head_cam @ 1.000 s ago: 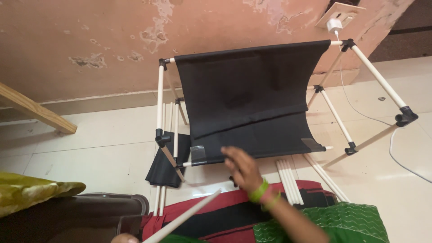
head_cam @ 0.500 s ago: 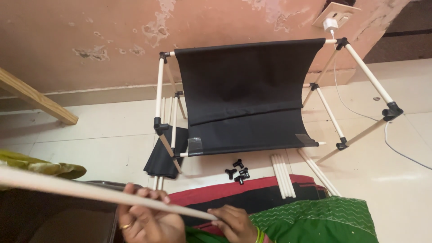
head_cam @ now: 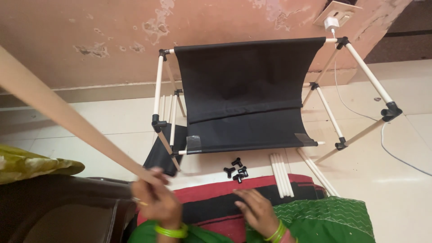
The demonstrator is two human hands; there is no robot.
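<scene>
My left hand (head_cam: 157, 200) grips one end of a long pale rod (head_cam: 67, 123) that slants up to the left edge of the view. My right hand (head_cam: 254, 209) rests palm down, fingers spread, on a red and black striped mat (head_cam: 207, 204). Just beyond the mat lie a few small black plastic connectors (head_cam: 236, 170). Behind them stands a partly built frame of white rods (head_cam: 157, 87) and black joints with black fabric (head_cam: 243, 94) hung across it.
A bundle of loose white rods (head_cam: 281, 173) lies on the tiled floor right of the connectors. A folded black cloth (head_cam: 162, 153) lies left of the frame. A white cable (head_cam: 396, 155) runs from a wall socket (head_cam: 335, 13). A dark case (head_cam: 58, 209) sits at lower left.
The long rod has swung upward to the left, now held by my left hand alone. My right hand has let go of it and moved down onto the mat.
</scene>
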